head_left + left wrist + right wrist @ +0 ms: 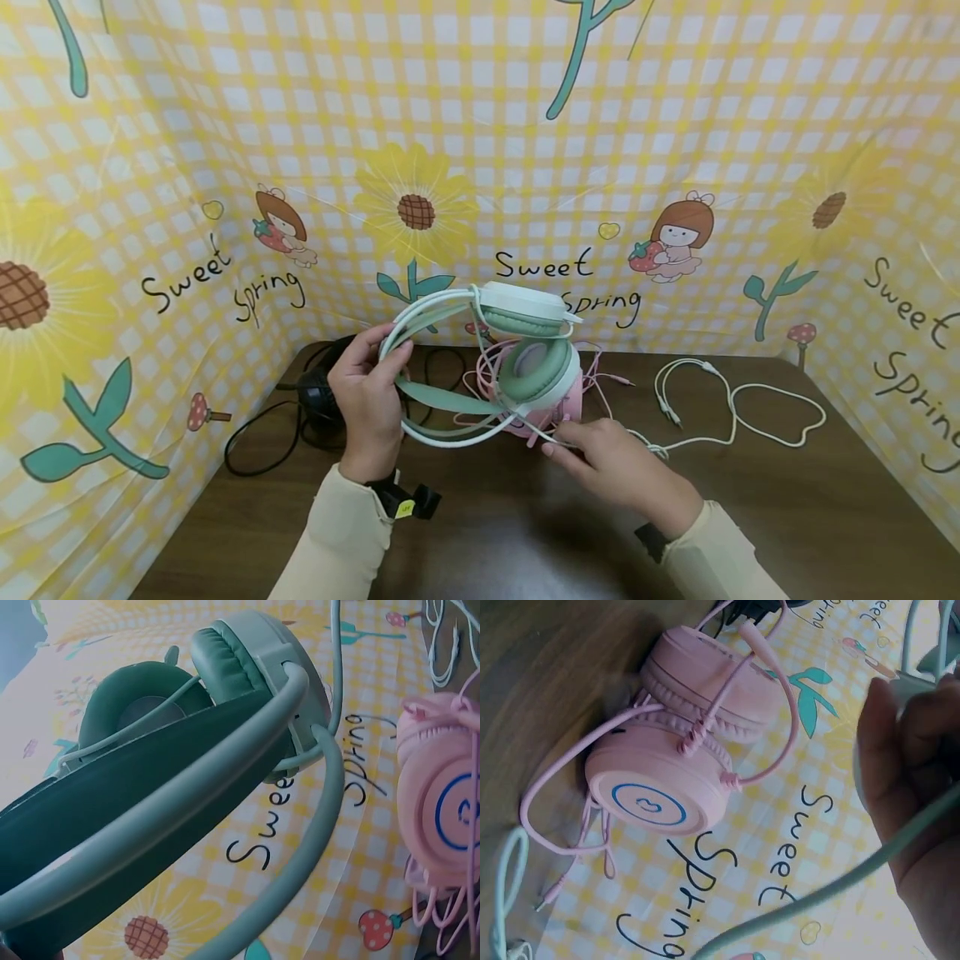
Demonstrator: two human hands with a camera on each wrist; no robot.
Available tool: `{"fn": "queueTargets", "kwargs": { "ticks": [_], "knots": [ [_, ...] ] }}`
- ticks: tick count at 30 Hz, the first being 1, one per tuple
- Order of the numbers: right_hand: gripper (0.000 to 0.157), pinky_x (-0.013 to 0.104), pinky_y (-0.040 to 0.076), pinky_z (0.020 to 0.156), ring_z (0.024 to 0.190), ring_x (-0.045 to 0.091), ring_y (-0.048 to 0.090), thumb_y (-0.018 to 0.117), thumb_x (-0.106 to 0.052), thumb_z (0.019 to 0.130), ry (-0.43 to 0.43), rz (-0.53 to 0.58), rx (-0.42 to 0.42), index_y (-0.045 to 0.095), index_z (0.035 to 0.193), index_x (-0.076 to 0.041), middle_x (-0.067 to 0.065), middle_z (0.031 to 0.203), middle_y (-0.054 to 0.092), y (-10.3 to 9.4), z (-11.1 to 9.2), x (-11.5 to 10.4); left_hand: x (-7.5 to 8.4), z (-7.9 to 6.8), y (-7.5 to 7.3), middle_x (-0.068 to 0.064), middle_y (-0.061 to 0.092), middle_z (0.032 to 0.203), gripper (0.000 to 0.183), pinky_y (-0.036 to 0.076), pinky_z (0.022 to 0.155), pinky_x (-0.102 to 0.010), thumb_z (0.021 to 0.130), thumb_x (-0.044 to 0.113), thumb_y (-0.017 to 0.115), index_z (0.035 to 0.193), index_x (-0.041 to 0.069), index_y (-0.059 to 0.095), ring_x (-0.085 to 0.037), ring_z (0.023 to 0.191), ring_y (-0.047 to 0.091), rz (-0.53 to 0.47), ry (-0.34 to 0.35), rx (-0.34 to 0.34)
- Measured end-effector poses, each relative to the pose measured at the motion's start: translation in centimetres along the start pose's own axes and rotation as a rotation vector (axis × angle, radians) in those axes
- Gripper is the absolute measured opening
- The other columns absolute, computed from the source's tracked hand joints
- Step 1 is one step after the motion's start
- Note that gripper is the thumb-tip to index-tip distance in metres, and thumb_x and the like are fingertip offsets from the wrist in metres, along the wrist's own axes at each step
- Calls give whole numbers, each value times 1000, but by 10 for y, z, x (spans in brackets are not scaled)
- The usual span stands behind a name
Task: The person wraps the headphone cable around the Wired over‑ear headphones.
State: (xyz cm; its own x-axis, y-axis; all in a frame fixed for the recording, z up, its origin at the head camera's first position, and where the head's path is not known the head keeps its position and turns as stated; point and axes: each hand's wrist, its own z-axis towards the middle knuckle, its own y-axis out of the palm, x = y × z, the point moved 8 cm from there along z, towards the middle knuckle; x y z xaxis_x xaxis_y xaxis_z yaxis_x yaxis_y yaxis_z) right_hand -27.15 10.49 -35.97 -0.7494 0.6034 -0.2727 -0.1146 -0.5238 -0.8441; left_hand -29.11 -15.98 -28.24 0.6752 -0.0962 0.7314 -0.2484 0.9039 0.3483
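A pair of white and green headphones (536, 375) is held up above the table, its ear cups toward the right. My left hand (371, 400) grips them by the headband, fingers wrapped round its outer bend. In the left wrist view the green headband pad (172, 787) and pale tubes run close across the picture. Beside the lower ear cup, my right hand (618, 462) pinches the pale headphone cable (840, 881), which trails off past that hand. Pink headphones (656, 795) with a blue ring on the cup sit behind, partly hidden in the head view.
Black headphones (318, 396) with a black cable lie at the table's left, partly behind my left hand. The loose pale cable end (731, 417) loops over the brown table (480, 533) at right. A yellow checked cloth (495, 125) walls in the back and sides.
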Motion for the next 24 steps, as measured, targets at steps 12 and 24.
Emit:
{"fn": "queueTargets", "kwargs": {
  "ticks": [12, 24],
  "knots": [
    [26, 17, 34, 50, 53, -2, 37, 69, -25, 91, -49, -10, 74, 48, 77, -24, -21, 61, 31, -24, -1, -12, 9, -2, 5, -18, 69, 103, 20, 51, 74, -24, 83, -7, 70, 103, -5, 72, -19, 91, 65, 144, 101, -63],
    [19, 15, 37, 51, 56, -4, 40, 76, -14, 82, -136, -56, 86, 58, 79, -20, -19, 64, 43, -42, -5, -38, 5, -8, 13, -14, 69, 105, 20, 52, 79, -26, 83, -5, 72, 103, -2, 73, -20, 97, 64, 168, 88, -128]
  ]
}}
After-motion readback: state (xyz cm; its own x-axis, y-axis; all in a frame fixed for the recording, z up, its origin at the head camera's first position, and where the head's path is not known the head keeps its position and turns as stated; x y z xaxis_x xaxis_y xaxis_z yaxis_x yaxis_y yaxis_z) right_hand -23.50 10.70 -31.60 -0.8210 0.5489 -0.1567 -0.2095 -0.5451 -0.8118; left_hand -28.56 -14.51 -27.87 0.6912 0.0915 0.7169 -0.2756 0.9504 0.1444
